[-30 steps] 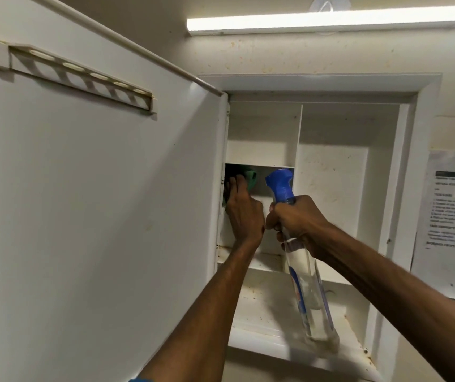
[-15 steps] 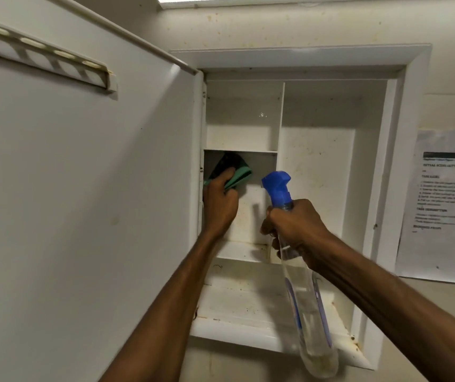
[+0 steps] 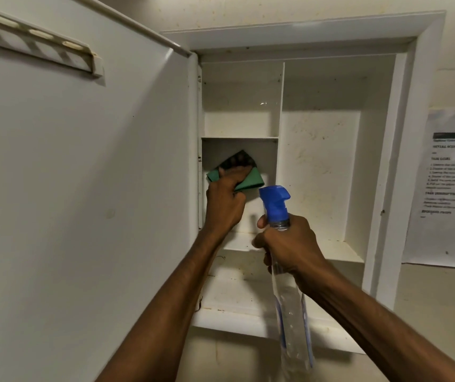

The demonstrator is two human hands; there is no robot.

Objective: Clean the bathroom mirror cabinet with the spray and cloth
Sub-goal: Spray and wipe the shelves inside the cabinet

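The white wall cabinet [image 3: 320, 166] stands open, its door [image 3: 83, 188] swung out to the left. My left hand [image 3: 225, 201] holds a green cloth [image 3: 248, 179] against the back of the middle left compartment, under a small shelf [image 3: 240, 138]. My right hand [image 3: 289, 244] grips the neck of a clear spray bottle [image 3: 291, 307] with a blue trigger head [image 3: 274, 201], held upright in front of the cabinet's lower shelf. The bottle's body hangs below my fist.
A slotted white rack [image 3: 36, 42] is fixed high on the inside of the door. A printed paper sheet [image 3: 452, 188] hangs on the wall right of the cabinet frame [image 3: 389, 188]. The tall right compartment holds nothing; its back is stained.
My left hand with the cloth has come down and out from the compartment's top left corner toward its middle. The view has tilted down, and the ceiling light has left the frame.
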